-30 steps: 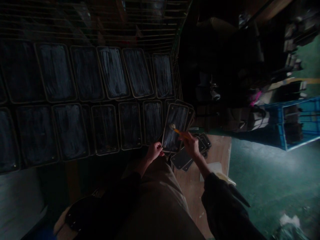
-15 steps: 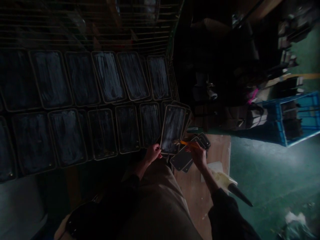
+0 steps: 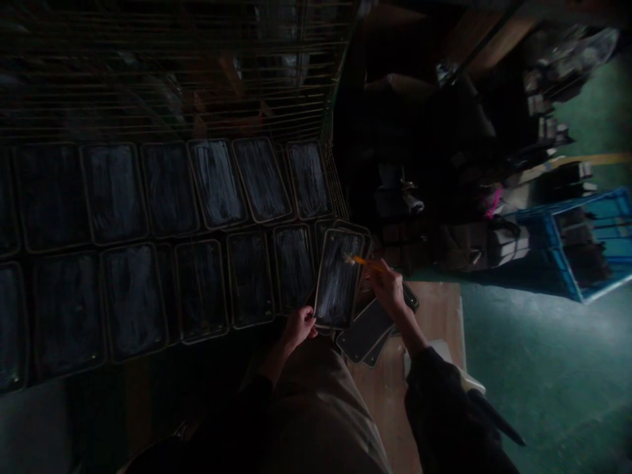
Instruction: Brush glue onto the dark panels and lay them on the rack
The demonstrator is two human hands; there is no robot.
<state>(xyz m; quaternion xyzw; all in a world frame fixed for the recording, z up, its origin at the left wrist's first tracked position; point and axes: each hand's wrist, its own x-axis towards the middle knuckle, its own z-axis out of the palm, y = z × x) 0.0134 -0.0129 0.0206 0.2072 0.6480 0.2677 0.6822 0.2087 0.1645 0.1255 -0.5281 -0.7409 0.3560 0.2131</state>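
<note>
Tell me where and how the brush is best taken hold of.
Probably by the brush's orange handle, from the right: the bristles point left over the streaked panel, while the slim handle extends right, where the right hand holds it.

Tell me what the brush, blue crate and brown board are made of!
Brush: handle maybe painted wood or plastic, plain orange; pale tufted tip suggests bristles. Blue crate: probably plastic, slightly shiny and openwork. Brown board: likely wood, dullish, with faint grain-like streaks.
</note>
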